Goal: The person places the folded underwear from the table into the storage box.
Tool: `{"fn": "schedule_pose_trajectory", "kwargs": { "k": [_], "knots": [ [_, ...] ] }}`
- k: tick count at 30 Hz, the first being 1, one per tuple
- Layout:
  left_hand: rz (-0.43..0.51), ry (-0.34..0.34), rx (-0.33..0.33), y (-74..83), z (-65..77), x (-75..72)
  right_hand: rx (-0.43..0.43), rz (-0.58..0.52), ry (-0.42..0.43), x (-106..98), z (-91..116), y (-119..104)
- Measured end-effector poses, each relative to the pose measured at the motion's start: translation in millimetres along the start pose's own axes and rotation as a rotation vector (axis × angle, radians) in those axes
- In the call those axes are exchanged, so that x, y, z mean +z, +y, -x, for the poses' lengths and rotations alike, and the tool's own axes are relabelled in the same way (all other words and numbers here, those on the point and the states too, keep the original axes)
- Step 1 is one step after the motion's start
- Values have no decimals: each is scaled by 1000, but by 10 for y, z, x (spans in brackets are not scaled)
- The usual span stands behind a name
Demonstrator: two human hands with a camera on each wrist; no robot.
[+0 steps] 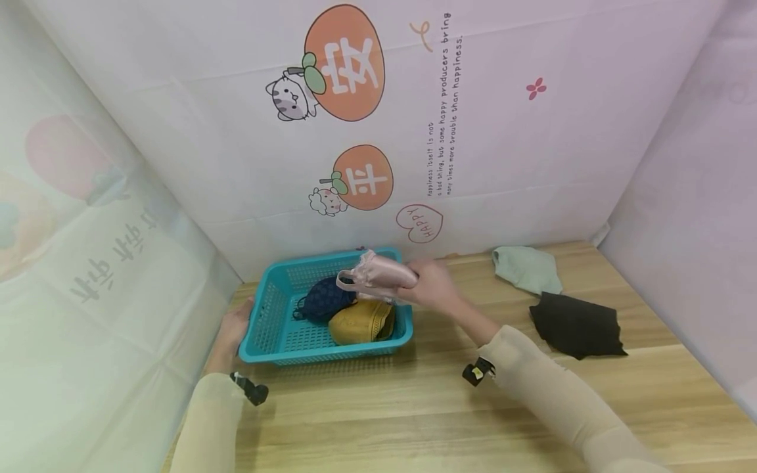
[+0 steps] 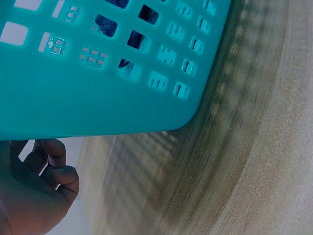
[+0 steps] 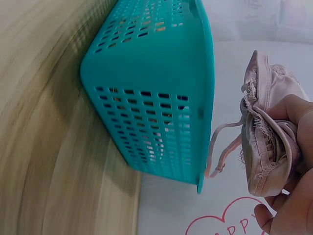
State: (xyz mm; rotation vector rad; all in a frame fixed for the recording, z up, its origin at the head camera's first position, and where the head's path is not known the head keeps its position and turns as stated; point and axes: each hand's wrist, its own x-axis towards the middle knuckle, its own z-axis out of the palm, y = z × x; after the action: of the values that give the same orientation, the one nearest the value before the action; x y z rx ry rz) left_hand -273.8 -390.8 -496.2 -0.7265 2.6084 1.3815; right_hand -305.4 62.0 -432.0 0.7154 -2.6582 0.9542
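My right hand [image 1: 434, 286] grips a folded pale pink satin bra [image 1: 381, 272] with lace trim, raised over the right end of a turquoise plastic basket [image 1: 275, 355]. In the right wrist view, the bra's thin straps dangle beside the basket rim [image 3: 207, 98]. Inside the basket lie a navy bra [image 1: 325, 299] and a mustard-yellow bra [image 1: 357, 323], side by side. At the basket's left end, my left hand [image 1: 236, 323] holds the rim; the left wrist view shows its fingers [image 2: 56, 152] curled at the edge, partly hidden by the basket wall.
On the right side of the wooden table [image 1: 367, 414] lie a pale green cloth piece [image 1: 526, 268] and a black cloth piece [image 1: 576, 325], nearly touching. A printed white sheet [image 1: 473, 131] walls the back, with more sheeting at left and right.
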Motion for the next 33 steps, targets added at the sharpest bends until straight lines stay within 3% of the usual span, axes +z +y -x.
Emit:
{"fn": "schedule_pose_trajectory", "kwargs": {
  "k": [33],
  "knots": [
    [-23, 20, -13, 26, 26, -9, -99, 98, -47, 394, -52, -710]
  ]
}}
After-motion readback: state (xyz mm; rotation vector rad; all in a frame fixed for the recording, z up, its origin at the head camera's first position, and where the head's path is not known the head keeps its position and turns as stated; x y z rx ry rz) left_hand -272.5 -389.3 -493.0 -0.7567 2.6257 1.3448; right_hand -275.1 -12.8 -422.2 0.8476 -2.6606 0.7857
